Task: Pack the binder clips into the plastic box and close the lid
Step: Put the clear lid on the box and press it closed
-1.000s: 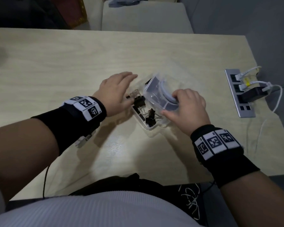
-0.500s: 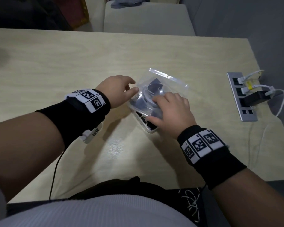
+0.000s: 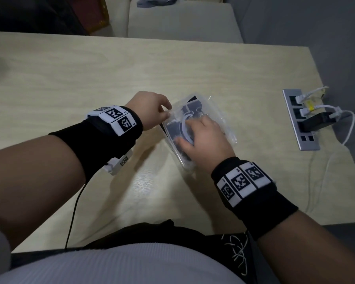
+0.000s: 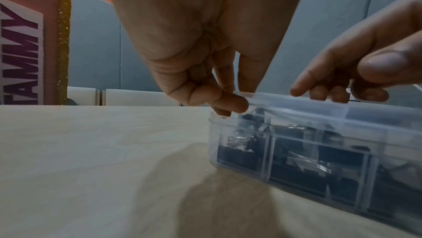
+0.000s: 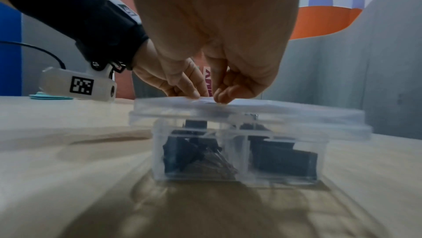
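The clear plastic box (image 3: 173, 138) sits mid-table, its lid (image 5: 251, 114) lying down over it. Black binder clips (image 5: 194, 153) fill its compartments (image 4: 294, 153). My left hand (image 3: 150, 111) is at the box's left corner, where thumb and fingertips (image 4: 235, 101) pinch the lid's edge. My right hand (image 3: 203, 136) lies on top of the lid, its fingertips (image 5: 219, 95) pressing down on it. In the left wrist view the right hand's fingers (image 4: 331, 88) rest on the lid (image 4: 319, 103). The right hand hides much of the lid in the head view.
A crinkled clear plastic bag (image 3: 223, 124) lies under and right of the box. A grey power strip (image 3: 301, 119) with white cables and a black adapter (image 3: 320, 121) sits near the table's right edge. A pale chair (image 3: 182, 19) stands beyond the far edge.
The lid has swung from upright down onto the box, my right hand following it leftward. My left hand has left the clips and now pinches the lid's corner.
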